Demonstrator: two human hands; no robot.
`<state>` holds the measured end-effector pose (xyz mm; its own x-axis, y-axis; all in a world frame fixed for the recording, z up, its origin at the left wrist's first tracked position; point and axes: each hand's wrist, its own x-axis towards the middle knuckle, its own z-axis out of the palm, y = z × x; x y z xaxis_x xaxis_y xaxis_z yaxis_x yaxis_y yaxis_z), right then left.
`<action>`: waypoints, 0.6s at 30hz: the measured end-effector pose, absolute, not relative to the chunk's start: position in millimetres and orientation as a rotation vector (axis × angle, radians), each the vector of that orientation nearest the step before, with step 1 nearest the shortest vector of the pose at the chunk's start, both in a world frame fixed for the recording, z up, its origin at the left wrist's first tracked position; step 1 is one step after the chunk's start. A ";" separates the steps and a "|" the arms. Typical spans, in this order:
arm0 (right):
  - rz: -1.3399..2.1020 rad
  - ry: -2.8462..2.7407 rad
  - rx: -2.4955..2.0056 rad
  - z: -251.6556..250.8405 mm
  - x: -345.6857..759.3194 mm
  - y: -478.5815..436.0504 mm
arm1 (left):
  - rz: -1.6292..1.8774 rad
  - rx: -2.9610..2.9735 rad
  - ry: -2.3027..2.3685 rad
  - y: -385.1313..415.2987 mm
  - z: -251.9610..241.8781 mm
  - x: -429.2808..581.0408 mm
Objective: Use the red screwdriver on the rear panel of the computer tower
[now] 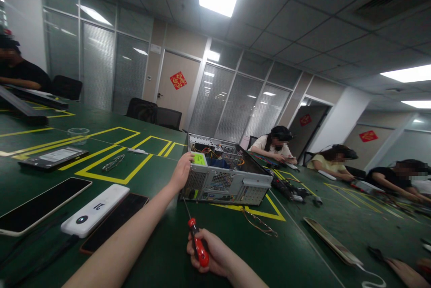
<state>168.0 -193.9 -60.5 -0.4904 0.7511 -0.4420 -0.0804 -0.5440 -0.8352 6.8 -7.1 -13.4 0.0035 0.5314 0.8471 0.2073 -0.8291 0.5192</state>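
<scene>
An open desktop computer case lies on the green table, its rear panel with vents and slots facing me. Coloured wires and inner parts show through the open top. My left hand grips the left corner of the case, beside a power supply with a yellow-green label. In my right hand is a red-and-black screwdriver, held by its handle. Its shaft points up and away toward the case's lower left corner; whether the tip touches a screw I cannot tell.
Left lie a hard drive, phone, white power bank and dark phone. Screws in a bag lie behind. Loose wires sit before the case, cables and another phone right. Several people work around.
</scene>
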 end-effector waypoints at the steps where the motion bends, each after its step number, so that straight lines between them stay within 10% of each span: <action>1: 2.065 -1.066 -1.148 -60.9 167.8 -193.5 | 1.911 2.034 0.769 -6.7 -13.5 6.8; 18: 2.347 -1.113 -0.835 -70.2 175.5 -194.7 | 1.920 1.996 0.767 -5.5 -15.9 8.4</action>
<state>175.5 -194.7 -70.2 -0.7362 0.5849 -0.3404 -0.1066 -0.5970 -0.7951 8.4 -5.5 -15.9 -0.0165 0.5407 0.8411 0.1874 -0.8246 0.5337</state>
